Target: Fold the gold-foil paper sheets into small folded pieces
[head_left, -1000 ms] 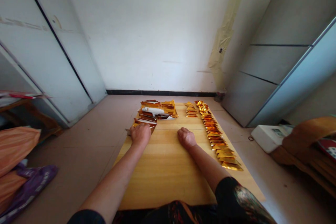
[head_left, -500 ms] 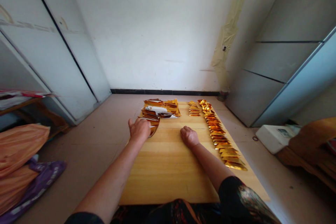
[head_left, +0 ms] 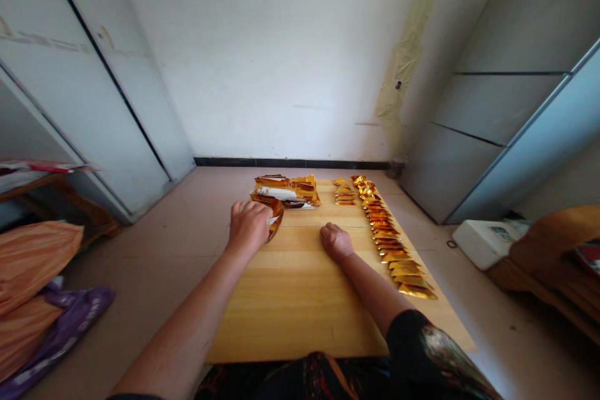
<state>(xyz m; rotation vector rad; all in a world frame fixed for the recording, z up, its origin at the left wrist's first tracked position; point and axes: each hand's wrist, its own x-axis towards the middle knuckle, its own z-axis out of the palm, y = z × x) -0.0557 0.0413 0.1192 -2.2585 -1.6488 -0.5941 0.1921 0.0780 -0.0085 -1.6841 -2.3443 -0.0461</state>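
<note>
My left hand point(head_left: 250, 226) is closed over the near-left end of a brown, bowl-shaped container point(head_left: 277, 220) at the table's far left. A small whitish edge shows by its fingertips; I cannot make out what it belongs to. Just behind lies a pile of gold-brown packets point(head_left: 304, 189) with a white one point(head_left: 274, 193) among them. My right hand point(head_left: 336, 242) rests as a loose fist on the wooden table point(head_left: 290, 300), with nothing visible in it. To its right, shiny gold sachets point(head_left: 384, 232) overlap in a long row.
A short row of gold sachets point(head_left: 344, 192) lies near the far edge. White wall point(head_left: 281, 75) stands beyond the table, a grey cabinet point(head_left: 117, 106) to the left, a grey refrigerator point(head_left: 478, 137) to the right. Orange and purple bags point(head_left: 42, 300) lie at left.
My left hand has drawn back slightly toward me, and its fingers are more curled. My right hand stays in place on the table. The whole view has shifted slightly.
</note>
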